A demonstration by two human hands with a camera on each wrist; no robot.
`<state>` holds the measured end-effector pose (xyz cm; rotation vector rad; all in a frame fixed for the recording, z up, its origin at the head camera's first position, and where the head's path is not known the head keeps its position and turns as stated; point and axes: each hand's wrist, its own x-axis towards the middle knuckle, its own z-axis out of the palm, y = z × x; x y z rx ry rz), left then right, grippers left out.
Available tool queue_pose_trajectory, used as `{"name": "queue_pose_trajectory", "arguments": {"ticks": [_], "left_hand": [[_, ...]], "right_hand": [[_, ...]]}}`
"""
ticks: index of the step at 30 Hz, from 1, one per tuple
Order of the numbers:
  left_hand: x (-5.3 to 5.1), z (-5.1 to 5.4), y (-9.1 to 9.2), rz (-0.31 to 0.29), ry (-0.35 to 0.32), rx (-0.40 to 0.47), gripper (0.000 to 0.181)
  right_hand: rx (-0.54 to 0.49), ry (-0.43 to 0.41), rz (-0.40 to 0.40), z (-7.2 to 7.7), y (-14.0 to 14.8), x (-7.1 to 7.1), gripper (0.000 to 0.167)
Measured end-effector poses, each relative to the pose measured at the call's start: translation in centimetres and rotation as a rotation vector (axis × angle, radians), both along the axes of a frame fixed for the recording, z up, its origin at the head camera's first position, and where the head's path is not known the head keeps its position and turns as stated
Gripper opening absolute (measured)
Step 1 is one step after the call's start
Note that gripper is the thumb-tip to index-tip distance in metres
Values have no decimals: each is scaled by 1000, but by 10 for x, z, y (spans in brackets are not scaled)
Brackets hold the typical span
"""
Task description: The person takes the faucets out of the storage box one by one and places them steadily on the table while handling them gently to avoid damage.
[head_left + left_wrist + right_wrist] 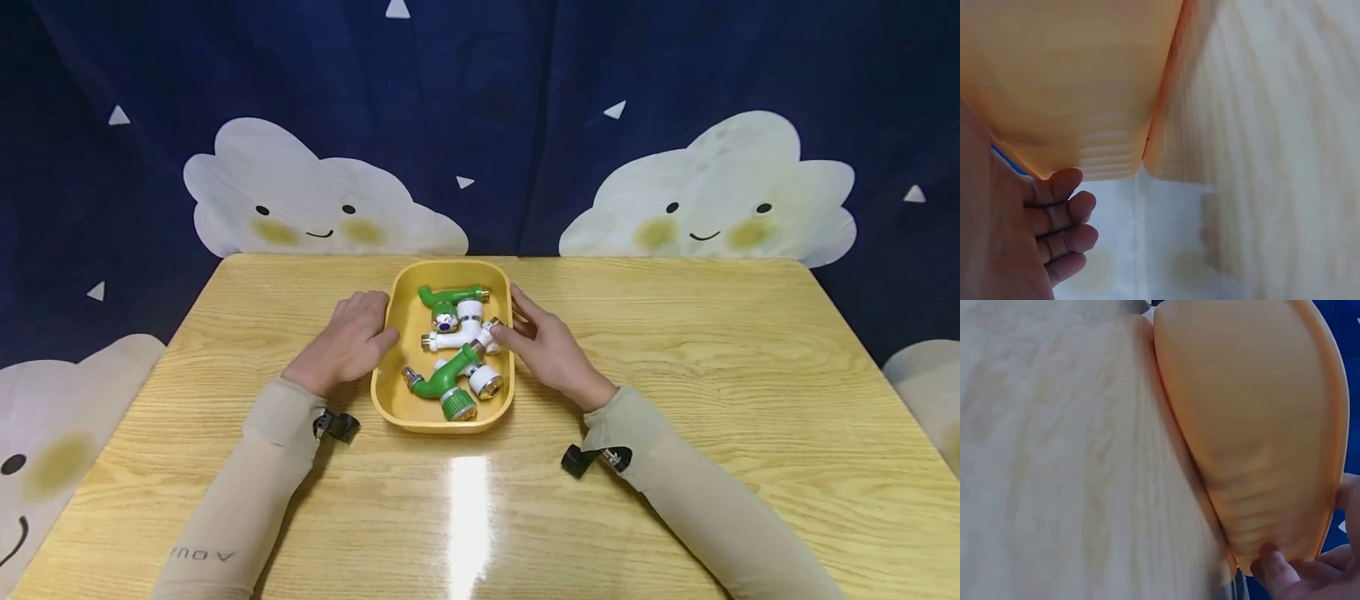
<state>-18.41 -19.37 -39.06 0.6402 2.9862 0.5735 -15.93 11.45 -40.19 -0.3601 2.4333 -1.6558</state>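
Observation:
A yellow plastic bin (442, 427) sits on the table with several green and white water taps in it. One green tap (453, 296) lies at the back, a white tap (450, 340) across the middle, and another green tap (446, 377) at the front. My left hand (352, 337) grips the bin's left rim, thumb over the edge; its curled fingers (1072, 212) show beside the bin wall (1066, 81) in the left wrist view. On the right side my right hand (551, 346) holds the rim, thumb inside and fingertips (1275, 565) against the outer wall.
The wooden table (712, 375) stretches out on both sides of the bin. Behind it hangs a dark blue curtain (517, 100) with smiling clouds. A black wrist camera sits on each forearm, close above the tabletop.

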Motion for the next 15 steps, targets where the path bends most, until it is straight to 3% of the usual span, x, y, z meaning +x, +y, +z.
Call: {"name": "queue_pose_trajectory", "arguments": {"ticks": [7, 15], "left_hand": [[-4, 0, -2, -2, 11, -10, 29], [-3, 1, -1, 1, -16, -8, 22]], "right_hand": [[15, 0, -4, -1, 0, -4, 81], [30, -19, 8, 1, 1, -3, 82]]}}
